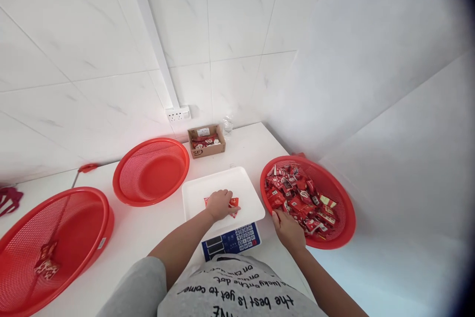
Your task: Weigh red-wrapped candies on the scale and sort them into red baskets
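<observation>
My left hand (219, 204) is closed over a few small red packets (234, 202), low on the white tray (247, 186) of a weighing scale. Parts of the packets stick out on both sides of the fingers. The scale's blue keypad panel (232, 241) shows below the tray, close to my body. At the right, my right hand (290, 231) is closed on the near-left rim of a red plastic basket (347, 218). A pile of red and some cream wrapped packets (297, 193) fills much of that basket.
Left of the scale stands a bare red basket (154, 171). A larger red basket (106, 223) at far left holds a few packets (47, 262). By the wall are a cardboard box (208, 149) with red packets, a clear plastic item (227, 125) and a socket (178, 113).
</observation>
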Available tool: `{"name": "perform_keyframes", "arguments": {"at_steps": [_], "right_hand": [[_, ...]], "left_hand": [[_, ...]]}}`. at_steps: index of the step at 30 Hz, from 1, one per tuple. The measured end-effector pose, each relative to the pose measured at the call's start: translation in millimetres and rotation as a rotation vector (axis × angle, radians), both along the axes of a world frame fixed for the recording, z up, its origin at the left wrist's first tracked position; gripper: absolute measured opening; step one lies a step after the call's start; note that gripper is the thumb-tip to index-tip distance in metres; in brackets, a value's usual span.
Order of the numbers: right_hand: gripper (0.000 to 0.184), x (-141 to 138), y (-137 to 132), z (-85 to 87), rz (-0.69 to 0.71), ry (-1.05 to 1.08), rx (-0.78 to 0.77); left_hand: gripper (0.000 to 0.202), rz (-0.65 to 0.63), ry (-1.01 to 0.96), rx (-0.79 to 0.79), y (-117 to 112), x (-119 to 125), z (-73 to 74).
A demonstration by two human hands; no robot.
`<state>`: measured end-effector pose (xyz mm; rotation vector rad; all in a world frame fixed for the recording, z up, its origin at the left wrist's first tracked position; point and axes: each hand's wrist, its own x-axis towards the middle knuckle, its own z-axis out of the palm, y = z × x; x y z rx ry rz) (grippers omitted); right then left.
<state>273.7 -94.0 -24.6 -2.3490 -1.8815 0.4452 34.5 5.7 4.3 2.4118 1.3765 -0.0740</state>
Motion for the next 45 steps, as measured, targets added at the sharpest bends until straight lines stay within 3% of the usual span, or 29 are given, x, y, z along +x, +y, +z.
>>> {"name": "perform_keyframes", "arguments": {"at_steps": [6,13,16,18,21,26,30,33,38,42,45], "right_hand": [[0.042,0,0,2.3,-0.003,0.005,-0.023],[0.044,0,2,8.9,-0.038,0.087,-0.085],[0.045,6,5,7.3,-0.052,0.2,-0.108],[0.047,13,10,3.1,-0.074,0.277,-0.131],[0.045,22,18,-7.1,-0.096,0.349,-0.107],[0.04,31,30,-17.4,-0.065,0.248,-0.021],[0.044,32,35,-9.1,-0.069,0.004,-0.044],[0.049,32,37,-1.4,-0.095,0.071,-0.11],[0.049,37,41,-3.4,-0.124,0.171,-0.015],[0.039,45,41,-5.9,-0.13,0.302,0.062],[0.035,53,42,1.5,-0.167,0.382,0.153]], "left_hand": [[0.038,0.177,-0.006,0.091,10,-26,21.4],[0.038,0.453,0.017,0.237,59,-118,72.5],[0.045,0.544,0.018,0.261,73,-154,82.6],[0.052,0.59,0.007,0.269,72,-167,80.6],[0.053,0.596,-0.038,0.283,55,-165,67.1],[0.04,0.462,-0.166,0.308,2,-126,35.5],[0.036,0.369,-0.278,0.294,-39,-100,15.8],[0.036,0.341,-0.4,0.276,-59,-94,4.6],[0.039,0.38,-0.476,0.189,-69,-97,-7.2],[0.042,0.408,-0.469,0.138,-70,-100,-5.0],[0.045,0.431,-0.47,0.13,-69,-99,-1.2]]}}
